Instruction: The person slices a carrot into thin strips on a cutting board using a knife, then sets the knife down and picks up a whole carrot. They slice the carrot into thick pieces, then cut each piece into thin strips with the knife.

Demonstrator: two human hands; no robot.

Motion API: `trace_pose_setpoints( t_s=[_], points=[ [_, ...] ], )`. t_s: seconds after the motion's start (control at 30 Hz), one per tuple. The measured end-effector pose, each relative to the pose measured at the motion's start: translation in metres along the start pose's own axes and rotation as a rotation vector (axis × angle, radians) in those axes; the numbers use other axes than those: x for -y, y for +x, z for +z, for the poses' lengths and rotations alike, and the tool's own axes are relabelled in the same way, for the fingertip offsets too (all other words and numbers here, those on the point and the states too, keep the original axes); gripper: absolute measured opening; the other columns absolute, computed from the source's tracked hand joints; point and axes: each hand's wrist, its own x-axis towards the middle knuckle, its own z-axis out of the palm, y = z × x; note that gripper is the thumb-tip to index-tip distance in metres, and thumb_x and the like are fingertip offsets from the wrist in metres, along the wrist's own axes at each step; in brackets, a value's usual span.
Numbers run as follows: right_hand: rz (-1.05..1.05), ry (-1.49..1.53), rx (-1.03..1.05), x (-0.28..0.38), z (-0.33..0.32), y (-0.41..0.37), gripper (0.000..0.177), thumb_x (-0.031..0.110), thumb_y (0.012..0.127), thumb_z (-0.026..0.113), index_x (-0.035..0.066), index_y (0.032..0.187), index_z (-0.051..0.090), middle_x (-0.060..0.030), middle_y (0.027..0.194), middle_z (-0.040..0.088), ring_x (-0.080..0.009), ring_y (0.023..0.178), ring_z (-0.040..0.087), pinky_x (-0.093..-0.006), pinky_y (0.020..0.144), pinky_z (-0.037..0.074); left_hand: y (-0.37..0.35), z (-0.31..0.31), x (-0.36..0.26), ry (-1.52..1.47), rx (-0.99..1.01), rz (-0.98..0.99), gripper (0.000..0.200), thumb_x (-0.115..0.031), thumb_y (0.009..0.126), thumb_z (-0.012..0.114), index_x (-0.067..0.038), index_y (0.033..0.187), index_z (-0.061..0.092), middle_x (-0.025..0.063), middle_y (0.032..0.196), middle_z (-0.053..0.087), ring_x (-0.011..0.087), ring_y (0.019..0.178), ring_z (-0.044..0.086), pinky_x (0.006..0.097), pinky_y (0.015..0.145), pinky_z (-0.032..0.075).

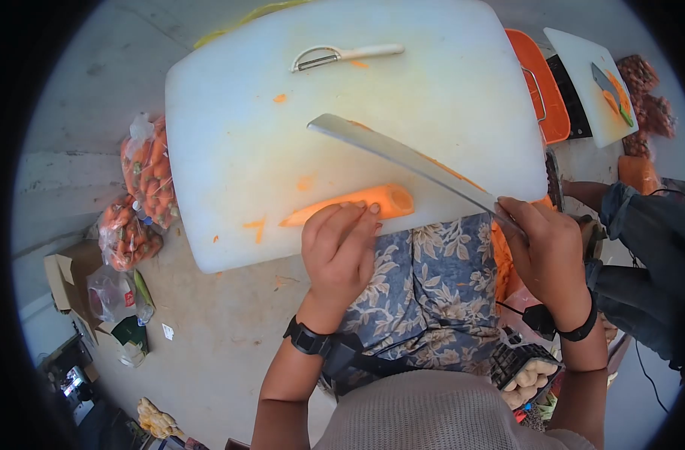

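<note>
A peeled carrot (391, 199) with its thick end cut off lies along the near edge of the white cutting board (237, 127). My left hand (338, 244) rests on it, fingertips closed against its upper side. In my right hand (541, 240) is the handle end of a long knife (402, 155). Its blade points up and left over the board, apart from the carrot, with orange bits along its edge. Farther up the board lies a white peeler (350, 54). Small carrot scraps (254, 229) are scattered on the board.
Bags of carrots (149, 176) stand on the floor at left, near a cardboard box (68, 277). An orange bin (541, 90) sits beyond the board's right side. Another board (582, 67) with a knife is at far right. A person's leg (646, 232) is close on the right.
</note>
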Motion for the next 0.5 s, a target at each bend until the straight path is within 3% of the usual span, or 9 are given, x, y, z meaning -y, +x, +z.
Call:
trace_pose_setpoints(
  t_s=[0.03,0.13,0.23,0.5],
  points=[
    [0.001,0.005,0.002,0.007,-0.003,0.002,0.026,0.009,0.076,0.068,0.004,0.102,0.064,-0.0112,0.069,0.059,-0.0310,0.058,0.060,-0.0401,0.054,0.047,0.002,0.000,0.000,-0.015,0.001,-0.005,0.029,0.003,0.073,0.068,-0.005,0.100,0.070,0.0097,0.103,0.064,0.0297,0.095,0.059,0.0395,0.085,0.048],
    [-0.221,-0.106,0.090,0.023,-0.003,0.008,0.032,0.008,0.068,0.069,0.003,0.100,0.064,-0.0038,0.063,0.049,-0.0191,0.052,0.055,-0.0323,0.047,0.044,-0.007,-0.001,0.005,-0.080,0.049,-0.043,0.026,0.000,0.069,0.073,-0.005,0.094,0.072,0.0105,0.099,0.067,0.0310,0.091,0.063,0.0401,0.083,0.050],
    [-0.257,-0.159,0.095,0.026,0.003,0.012,0.032,0.009,0.070,0.069,0.003,0.100,0.065,-0.0034,0.063,0.048,-0.0182,0.051,0.055,-0.0319,0.046,0.043,-0.018,0.001,0.007,-0.008,0.080,-0.043,0.030,-0.007,0.071,0.074,-0.006,0.100,0.070,0.0134,0.103,0.067,0.0356,0.095,0.062,0.0442,0.086,0.048],
    [-0.203,-0.157,0.254,0.007,-0.021,-0.003,0.039,0.013,0.066,0.074,0.002,0.102,0.065,-0.0036,0.063,0.049,-0.0199,0.052,0.054,-0.0338,0.047,0.043,-0.012,-0.001,0.007,-0.045,0.078,-0.081,0.025,-0.004,0.070,0.072,-0.005,0.095,0.071,0.0135,0.102,0.067,0.0350,0.095,0.063,0.0436,0.085,0.048]
  ],
)
